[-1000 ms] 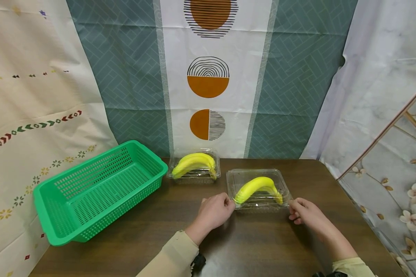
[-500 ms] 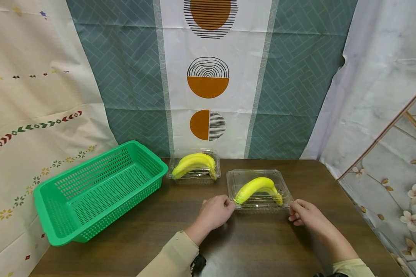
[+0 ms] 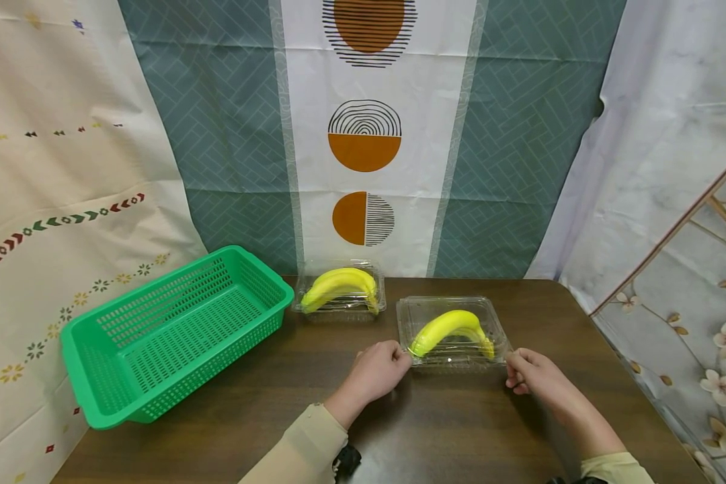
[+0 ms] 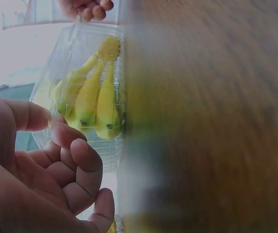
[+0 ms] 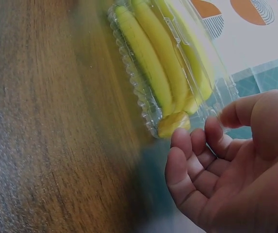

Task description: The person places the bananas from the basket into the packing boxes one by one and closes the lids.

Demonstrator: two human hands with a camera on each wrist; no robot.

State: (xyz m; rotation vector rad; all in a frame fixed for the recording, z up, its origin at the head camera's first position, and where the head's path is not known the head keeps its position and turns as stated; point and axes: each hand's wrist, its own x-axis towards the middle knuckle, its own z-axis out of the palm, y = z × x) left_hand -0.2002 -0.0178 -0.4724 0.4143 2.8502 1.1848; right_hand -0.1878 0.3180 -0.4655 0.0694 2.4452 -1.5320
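Observation:
A clear plastic clamshell container (image 3: pixel 423 306) sits on the table with a bunch of bananas (image 3: pixel 444 329) inside it. My left hand (image 3: pixel 378 368) pinches its front left corner between thumb and index finger, the other fingers curled. At the front right corner my right hand (image 3: pixel 535 376) pinches the rim the same way. In the left wrist view the bananas (image 4: pixel 88 97) show their several tips through the clear wall. The right wrist view shows the stem end near my right fingers (image 5: pixel 177 165). The lid appears to lie down over the bananas.
A second clear container (image 3: pixel 375 269) with bananas (image 3: pixel 341 286) stands at the back, left of the first. A green perforated basket (image 3: pixel 175 390) occupies the left side of the brown wooden table (image 3: pixel 266 417). Patterned cloths (image 3: pixel 230 134) hang around the back and sides.

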